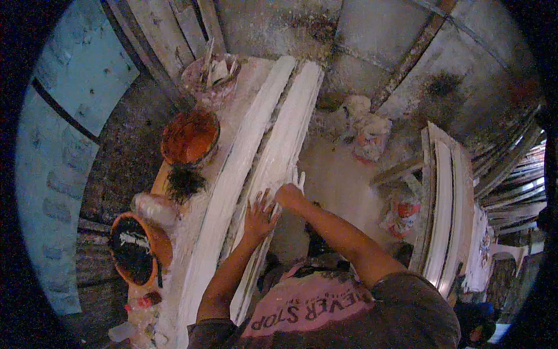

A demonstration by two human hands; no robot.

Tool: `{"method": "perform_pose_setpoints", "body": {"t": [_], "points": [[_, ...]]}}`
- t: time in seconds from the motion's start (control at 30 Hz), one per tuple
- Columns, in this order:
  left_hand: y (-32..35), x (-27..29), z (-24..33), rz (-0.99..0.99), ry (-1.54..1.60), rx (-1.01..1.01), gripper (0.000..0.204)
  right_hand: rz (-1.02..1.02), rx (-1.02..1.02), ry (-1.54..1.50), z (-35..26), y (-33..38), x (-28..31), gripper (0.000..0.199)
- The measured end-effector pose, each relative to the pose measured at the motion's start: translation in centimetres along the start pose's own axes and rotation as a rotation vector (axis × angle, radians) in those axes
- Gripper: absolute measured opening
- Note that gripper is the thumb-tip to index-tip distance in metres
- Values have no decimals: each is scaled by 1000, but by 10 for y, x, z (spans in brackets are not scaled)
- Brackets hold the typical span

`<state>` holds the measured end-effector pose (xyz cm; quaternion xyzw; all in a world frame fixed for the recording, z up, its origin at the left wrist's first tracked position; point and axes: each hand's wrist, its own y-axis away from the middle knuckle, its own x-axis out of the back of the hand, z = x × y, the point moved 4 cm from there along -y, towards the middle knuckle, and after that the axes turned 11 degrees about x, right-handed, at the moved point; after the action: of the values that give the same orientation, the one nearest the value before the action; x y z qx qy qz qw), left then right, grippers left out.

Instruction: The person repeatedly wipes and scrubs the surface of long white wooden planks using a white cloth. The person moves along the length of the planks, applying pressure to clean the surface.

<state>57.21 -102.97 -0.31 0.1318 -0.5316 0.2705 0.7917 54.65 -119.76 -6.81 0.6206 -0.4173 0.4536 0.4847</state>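
Hands work the long white plaster moulding (273,139) lying lengthwise on the counter (174,273): left hand (258,215) pressed flat, fingers spread, steadying it, while right hand (289,195) curls over its edge, grip partly hidden.

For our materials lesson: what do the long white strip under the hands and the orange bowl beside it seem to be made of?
Long white strip: probably plaster, matt chalky white, with white residue spread around it. Orange bowl: likely plastic, smooth and slightly glossy, rim smeared white.

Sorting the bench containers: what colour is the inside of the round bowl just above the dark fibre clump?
Orange-red inside the bowl, seen best in the head view.
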Motion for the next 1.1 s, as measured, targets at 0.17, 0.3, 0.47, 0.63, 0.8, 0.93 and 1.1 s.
{"method": "perform_pose_setpoints", "body": {"t": [0.17,0.3,0.47,0.63,0.8,0.93,1.1], "points": [[-148,-33,23,2,-74,-6,58,264,16,-15,182,-44,7,18],[-243,-63,33,77,-331,-25,60,112,-369,-447,346,-85,-18,19],[-246,-65,25,-139,-161,171,65,50,127,-55,367,-78,1,23],[-183,-52,32,-489,-282,195,62,-196,251,-224,187,-16,13,37],[-248,-68,28,-435,-307,87,58,-65,-48,-340,211,-37,0,32],[-359,-85,53,-77,-120,-17,56,393,-40,42,378,-72,-13,25],[-434,-104,60,44,-76,17,59,-75,-26,120,567,-125,-30,15]]}}
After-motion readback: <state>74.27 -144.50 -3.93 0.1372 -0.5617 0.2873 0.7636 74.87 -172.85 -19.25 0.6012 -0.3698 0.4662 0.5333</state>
